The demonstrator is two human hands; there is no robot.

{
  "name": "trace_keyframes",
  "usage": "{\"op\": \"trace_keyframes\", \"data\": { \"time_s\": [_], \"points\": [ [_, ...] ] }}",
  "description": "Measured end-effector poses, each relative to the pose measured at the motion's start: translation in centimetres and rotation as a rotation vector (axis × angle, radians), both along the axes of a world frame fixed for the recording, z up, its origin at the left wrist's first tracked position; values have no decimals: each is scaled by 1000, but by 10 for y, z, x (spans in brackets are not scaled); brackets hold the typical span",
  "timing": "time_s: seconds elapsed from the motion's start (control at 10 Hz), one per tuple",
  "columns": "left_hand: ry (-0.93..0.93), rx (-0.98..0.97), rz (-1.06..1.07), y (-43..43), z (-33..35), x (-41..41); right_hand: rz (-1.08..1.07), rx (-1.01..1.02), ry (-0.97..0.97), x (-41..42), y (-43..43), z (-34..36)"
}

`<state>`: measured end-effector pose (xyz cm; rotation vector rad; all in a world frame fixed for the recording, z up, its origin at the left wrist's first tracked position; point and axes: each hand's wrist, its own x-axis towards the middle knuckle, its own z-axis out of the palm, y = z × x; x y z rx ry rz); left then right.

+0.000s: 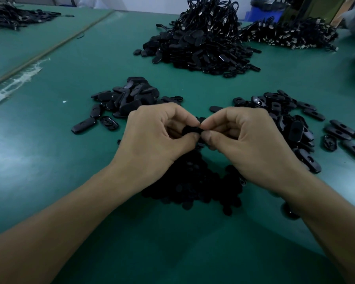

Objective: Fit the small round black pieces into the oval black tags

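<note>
My left hand (154, 138) and my right hand (248, 140) meet fingertip to fingertip above the table's middle, both pinching one black oval tag (190, 131). Fingers hide most of that tag, and I cannot tell whether a round piece is in it. Under my wrists lies a heap of small round black pieces (193, 187). A pile of oval tags (123, 101) sits to the left beyond my left hand. Another pile of oval tags with holes (291, 124) spreads to the right of my right hand.
The green table (49, 160) carries a big mound of black tags with cords (201, 42) at the back centre, another cord heap (291, 33) at back right and one (12, 16) at back left. A taped seam (19, 76) runs diagonally at left.
</note>
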<state>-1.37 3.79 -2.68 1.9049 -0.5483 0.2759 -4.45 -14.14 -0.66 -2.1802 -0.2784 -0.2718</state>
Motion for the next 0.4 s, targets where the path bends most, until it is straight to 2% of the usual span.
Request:
{"op": "trace_keyframes", "data": {
  "time_s": [0.2, 0.3, 0.4],
  "points": [
    [-55, -74, 82, 5, -1, 9, 3, 28, 1, 2, -1, -4],
    [-102, -68, 212, 20, 1, 20, -62, -8, -46, 1, -2, -3],
    [-54, -103, 374, 32, 2, 31, -165, 97, -150, 0, -9, 9]
  ]
}}
